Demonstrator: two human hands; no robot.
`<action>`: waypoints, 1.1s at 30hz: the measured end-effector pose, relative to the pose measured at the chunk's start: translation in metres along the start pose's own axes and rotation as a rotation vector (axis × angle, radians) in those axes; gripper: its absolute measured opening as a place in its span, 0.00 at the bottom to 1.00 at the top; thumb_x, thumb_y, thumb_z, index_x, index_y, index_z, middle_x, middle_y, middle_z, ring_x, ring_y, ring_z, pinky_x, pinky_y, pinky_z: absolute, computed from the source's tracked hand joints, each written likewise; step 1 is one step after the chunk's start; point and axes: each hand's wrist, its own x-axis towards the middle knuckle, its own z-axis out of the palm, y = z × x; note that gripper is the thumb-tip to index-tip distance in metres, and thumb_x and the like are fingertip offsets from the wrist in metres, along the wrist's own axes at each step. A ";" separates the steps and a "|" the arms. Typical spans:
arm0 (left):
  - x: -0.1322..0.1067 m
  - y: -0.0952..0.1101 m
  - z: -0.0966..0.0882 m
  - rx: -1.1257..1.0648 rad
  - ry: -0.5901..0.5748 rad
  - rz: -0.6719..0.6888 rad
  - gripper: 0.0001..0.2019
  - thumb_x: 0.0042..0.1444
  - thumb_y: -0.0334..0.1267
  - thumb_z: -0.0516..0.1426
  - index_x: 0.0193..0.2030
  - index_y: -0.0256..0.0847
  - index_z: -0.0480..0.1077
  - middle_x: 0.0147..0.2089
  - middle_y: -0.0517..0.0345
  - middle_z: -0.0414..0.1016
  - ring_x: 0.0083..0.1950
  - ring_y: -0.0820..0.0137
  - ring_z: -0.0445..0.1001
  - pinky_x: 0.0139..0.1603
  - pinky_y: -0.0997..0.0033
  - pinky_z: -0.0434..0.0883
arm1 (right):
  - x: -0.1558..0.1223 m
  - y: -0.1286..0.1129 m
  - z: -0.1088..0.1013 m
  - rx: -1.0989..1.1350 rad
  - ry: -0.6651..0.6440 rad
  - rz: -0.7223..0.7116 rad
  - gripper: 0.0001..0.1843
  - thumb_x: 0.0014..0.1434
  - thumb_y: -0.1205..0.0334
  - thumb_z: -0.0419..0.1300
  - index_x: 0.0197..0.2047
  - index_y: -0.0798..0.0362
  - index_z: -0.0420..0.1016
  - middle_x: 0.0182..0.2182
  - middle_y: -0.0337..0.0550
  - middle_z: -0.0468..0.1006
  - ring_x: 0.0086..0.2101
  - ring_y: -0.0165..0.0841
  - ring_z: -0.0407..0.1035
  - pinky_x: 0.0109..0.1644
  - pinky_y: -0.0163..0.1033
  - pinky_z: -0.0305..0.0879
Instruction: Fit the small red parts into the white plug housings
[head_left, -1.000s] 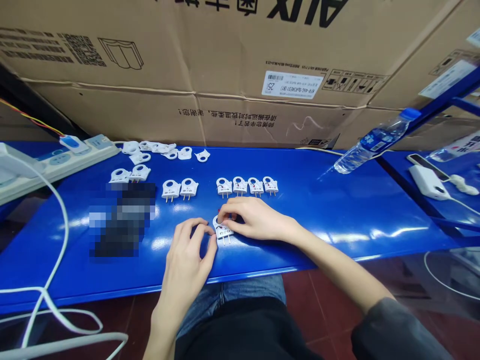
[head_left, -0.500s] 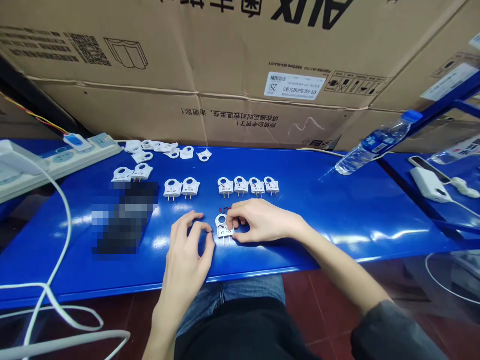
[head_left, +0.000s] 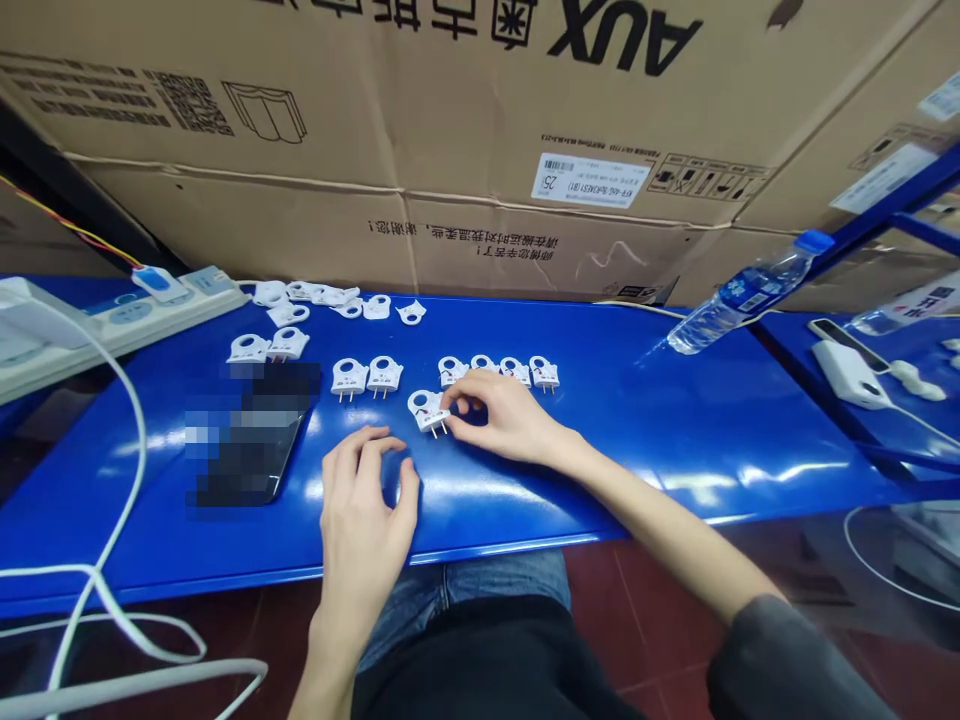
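Between the thumb and fingers of my right hand is a white two-pin plug housing with a round hole, its metal prongs tilted toward me. My left hand rests near the front of the blue table, fingers curved and apart, holding nothing. Behind my right hand stands a row of similar plug housings with small dark wires, partly covered by my fingers. Two more plug housings stand left of that row.
Loose white ring-shaped covers lie at the back left. A dark phone, partly pixelated, lies on the left beside a power strip and white cables. A water bottle leans at the right. A cardboard box walls off the back.
My right hand has moved away from me and slightly left with the plug housing, which is now tilted. My left hand has shifted slightly left, its fingers still apart.
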 end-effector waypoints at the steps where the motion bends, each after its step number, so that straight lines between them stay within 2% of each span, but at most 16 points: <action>1: 0.000 -0.001 0.000 0.007 -0.008 0.014 0.06 0.68 0.39 0.54 0.49 0.45 0.69 0.57 0.47 0.74 0.64 0.52 0.70 0.64 0.47 0.70 | 0.003 0.000 0.004 -0.018 0.036 0.012 0.03 0.65 0.66 0.63 0.43 0.52 0.78 0.35 0.38 0.77 0.40 0.33 0.70 0.47 0.39 0.64; 7: 0.000 0.000 -0.001 0.032 -0.071 0.009 0.07 0.68 0.39 0.54 0.50 0.45 0.70 0.59 0.46 0.73 0.65 0.51 0.69 0.63 0.45 0.71 | 0.019 -0.003 0.022 -0.182 0.120 0.076 0.03 0.67 0.64 0.63 0.43 0.51 0.78 0.36 0.39 0.79 0.40 0.35 0.68 0.47 0.40 0.62; 14: -0.001 0.003 -0.002 0.044 -0.082 0.015 0.08 0.68 0.38 0.54 0.50 0.43 0.71 0.59 0.44 0.73 0.65 0.50 0.69 0.64 0.44 0.70 | 0.037 0.005 0.029 -0.320 0.117 0.153 0.05 0.69 0.63 0.61 0.45 0.51 0.80 0.39 0.43 0.80 0.44 0.39 0.67 0.45 0.41 0.62; 19: -0.001 0.003 -0.001 0.052 -0.078 0.007 0.08 0.68 0.39 0.54 0.50 0.43 0.71 0.59 0.45 0.73 0.64 0.50 0.69 0.64 0.43 0.70 | 0.039 0.007 0.029 -0.376 0.100 0.159 0.07 0.69 0.60 0.63 0.47 0.52 0.80 0.40 0.45 0.80 0.44 0.41 0.67 0.47 0.44 0.64; 24: 0.001 0.002 -0.001 0.071 -0.078 -0.018 0.10 0.68 0.40 0.54 0.53 0.44 0.70 0.61 0.44 0.73 0.65 0.49 0.70 0.64 0.44 0.71 | 0.028 -0.001 0.014 -0.401 0.136 0.102 0.09 0.71 0.61 0.60 0.51 0.52 0.79 0.42 0.46 0.80 0.47 0.42 0.67 0.47 0.44 0.65; 28: 0.014 -0.003 -0.004 0.117 -0.074 -0.043 0.16 0.69 0.42 0.52 0.60 0.41 0.67 0.71 0.39 0.66 0.65 0.47 0.72 0.64 0.42 0.71 | 0.008 0.000 0.002 -0.393 0.005 -0.019 0.10 0.73 0.64 0.56 0.50 0.53 0.79 0.42 0.46 0.79 0.44 0.38 0.69 0.46 0.42 0.64; 31: 0.030 -0.011 -0.005 0.139 -0.133 0.011 0.20 0.70 0.42 0.49 0.65 0.40 0.64 0.75 0.40 0.62 0.62 0.49 0.75 0.63 0.44 0.72 | -0.009 0.009 0.000 -0.417 -0.081 -0.098 0.12 0.74 0.63 0.54 0.52 0.53 0.79 0.44 0.48 0.79 0.45 0.38 0.69 0.47 0.41 0.64; 33: 0.038 -0.015 -0.004 0.177 -0.149 0.058 0.21 0.70 0.41 0.48 0.66 0.39 0.64 0.75 0.41 0.64 0.62 0.48 0.74 0.62 0.43 0.72 | -0.016 0.015 0.001 -0.432 -0.100 -0.103 0.13 0.75 0.63 0.54 0.54 0.52 0.78 0.44 0.48 0.78 0.45 0.38 0.69 0.46 0.41 0.64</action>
